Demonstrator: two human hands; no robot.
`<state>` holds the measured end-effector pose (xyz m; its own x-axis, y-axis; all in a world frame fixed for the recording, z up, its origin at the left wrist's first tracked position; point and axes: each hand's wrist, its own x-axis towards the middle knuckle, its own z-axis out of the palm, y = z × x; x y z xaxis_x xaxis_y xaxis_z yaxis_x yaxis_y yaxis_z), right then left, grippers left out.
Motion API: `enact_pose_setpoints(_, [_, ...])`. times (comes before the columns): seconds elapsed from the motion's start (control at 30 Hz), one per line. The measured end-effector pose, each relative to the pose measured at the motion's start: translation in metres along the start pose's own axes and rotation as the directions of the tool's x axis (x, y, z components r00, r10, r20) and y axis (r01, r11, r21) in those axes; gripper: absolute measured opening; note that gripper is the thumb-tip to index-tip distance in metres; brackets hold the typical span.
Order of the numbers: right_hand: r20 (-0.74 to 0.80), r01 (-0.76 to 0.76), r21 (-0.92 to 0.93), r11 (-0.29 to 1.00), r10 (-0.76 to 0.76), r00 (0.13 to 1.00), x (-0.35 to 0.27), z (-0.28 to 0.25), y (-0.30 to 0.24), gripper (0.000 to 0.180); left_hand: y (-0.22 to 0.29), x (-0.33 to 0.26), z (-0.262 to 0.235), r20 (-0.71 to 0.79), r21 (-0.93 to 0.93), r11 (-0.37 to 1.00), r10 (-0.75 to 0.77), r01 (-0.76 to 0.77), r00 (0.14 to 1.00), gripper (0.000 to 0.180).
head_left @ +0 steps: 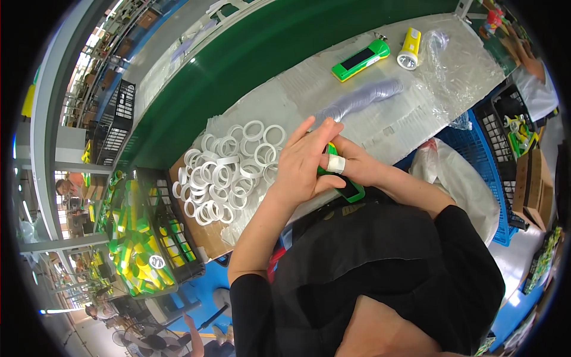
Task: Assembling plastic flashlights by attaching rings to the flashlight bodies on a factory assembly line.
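Note:
My right hand (358, 166) is closed round a green flashlight (353, 189), close in front of my body at the table's near edge. A white wrap goes round one digit of that hand. My left hand (303, 159) has its fingers stretched out and its palm against the flashlight's upper end, which it mostly hides. Left of it lies a pile of white plastic rings (223, 172). Beyond my hands, a row of nested clear plastic discs (363, 98) rests on the table.
A green flashlight with a dark panel (357, 62) and a yellow flashlight (409, 49) lie at the table's far side, beside clear plastic wrap (439, 74). A crate of green and yellow parts (135, 238) stands left. At right are a white sack (458, 178) and blue crate (504, 223).

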<state>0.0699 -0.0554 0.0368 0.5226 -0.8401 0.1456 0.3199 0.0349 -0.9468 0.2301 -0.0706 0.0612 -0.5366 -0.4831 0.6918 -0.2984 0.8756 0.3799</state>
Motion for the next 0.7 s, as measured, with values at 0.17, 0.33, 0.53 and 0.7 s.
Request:
enact_pose_setpoints(0.17, [-0.008, -0.009, 0.056, 0.998, 0.01, 1.0, -0.002, 0.0, 0.001, 0.047, 0.004, 0.002, 0.007, -0.054, -0.01, 1.0, 0.015, -0.015, 0.998, 0.091])
enact_pose_setpoints(0.33, [0.006, -0.021, 0.189, 0.982, 0.021, 1.0, -0.004, 0.0, 0.005, 0.048, 0.016, 0.01, 0.005, -0.19, -0.036, 0.999, -0.043, 0.037, 0.981, 0.086])
enact_pose_setpoints(0.53, [0.059, 0.089, 0.054, 0.995, -0.092, 0.994, -0.003, -0.004, -0.004, 0.044, 0.016, -0.002, -0.007, -0.069, -0.006, 0.99, -0.142, 0.142, 0.987, 0.062])
enact_pose_setpoints(0.7, [0.078, 0.139, -0.006, 0.99, -0.138, 0.987, -0.006, -0.003, -0.002, 0.045, 0.018, -0.002, -0.012, 0.027, 0.124, 0.99, -0.07, 0.066, 0.997, 0.053])
